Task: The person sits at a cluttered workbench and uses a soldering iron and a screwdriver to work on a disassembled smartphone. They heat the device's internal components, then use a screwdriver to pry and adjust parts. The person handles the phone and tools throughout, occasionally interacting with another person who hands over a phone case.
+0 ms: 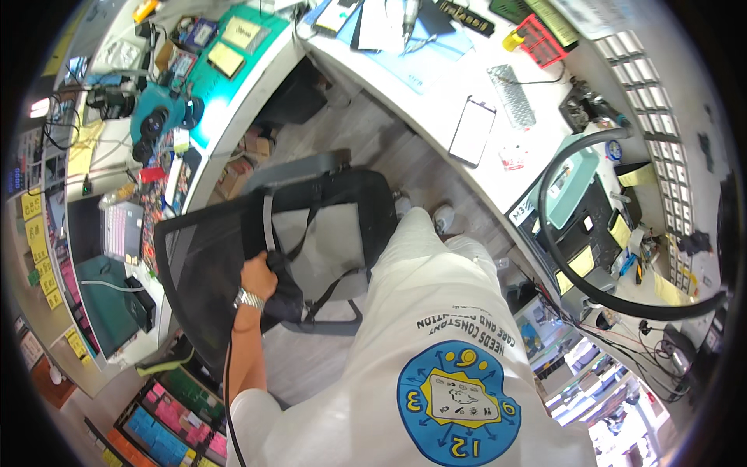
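Note:
My left hand (259,277), with a metal-banded wristwatch (249,299) on its wrist, is closed on the top of a black strapped bag (286,297). The bag lies against the mesh backrest of an office chair (379,206), and its dark straps (309,226) run across the grey seat. How the fingers wrap around the bag is partly hidden. My right hand is out of view.
White workbenches curve around me. On the left one stands a teal microscope (152,117) near a laptop (123,232). Ahead on the right lie a phone-sized panel (472,131) and a red crate (538,43). A thick black hose (560,268) loops over the right bench.

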A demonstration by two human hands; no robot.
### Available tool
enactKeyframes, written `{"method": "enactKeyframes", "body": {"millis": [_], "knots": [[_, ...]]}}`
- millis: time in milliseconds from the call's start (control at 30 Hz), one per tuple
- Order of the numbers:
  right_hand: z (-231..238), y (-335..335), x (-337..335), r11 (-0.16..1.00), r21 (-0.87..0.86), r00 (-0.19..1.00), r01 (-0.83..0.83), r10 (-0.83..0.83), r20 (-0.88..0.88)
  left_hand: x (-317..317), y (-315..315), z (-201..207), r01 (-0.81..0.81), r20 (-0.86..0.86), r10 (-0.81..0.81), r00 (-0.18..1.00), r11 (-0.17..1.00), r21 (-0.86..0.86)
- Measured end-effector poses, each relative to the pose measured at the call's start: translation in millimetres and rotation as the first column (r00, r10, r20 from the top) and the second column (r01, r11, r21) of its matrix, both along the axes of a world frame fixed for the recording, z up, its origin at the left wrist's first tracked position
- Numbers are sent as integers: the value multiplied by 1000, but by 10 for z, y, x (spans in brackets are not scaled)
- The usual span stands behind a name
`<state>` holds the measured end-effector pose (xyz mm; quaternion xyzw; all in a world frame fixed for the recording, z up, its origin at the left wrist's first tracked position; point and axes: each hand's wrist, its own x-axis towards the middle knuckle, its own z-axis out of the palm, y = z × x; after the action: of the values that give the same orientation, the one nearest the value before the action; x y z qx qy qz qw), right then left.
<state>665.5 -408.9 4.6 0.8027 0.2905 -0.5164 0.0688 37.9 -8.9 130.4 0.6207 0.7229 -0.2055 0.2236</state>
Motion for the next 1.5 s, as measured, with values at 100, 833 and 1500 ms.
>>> {"method": "enactKeyframes", "body": {"millis": [100,833,1500], "knots": [[129,-12,-165,997,14,997,79,-79,4,186,-444,130,-12,77,14,997,999,-33],[710,-746,-1549,824,126,824,553,-563,64,700,-1585,-316,-262,362,279,889,960,-97],[2082,931,-1146,262,475,458,840,-812,-363,841,-1238,-68,-345,611,217,761,933,98]]}}
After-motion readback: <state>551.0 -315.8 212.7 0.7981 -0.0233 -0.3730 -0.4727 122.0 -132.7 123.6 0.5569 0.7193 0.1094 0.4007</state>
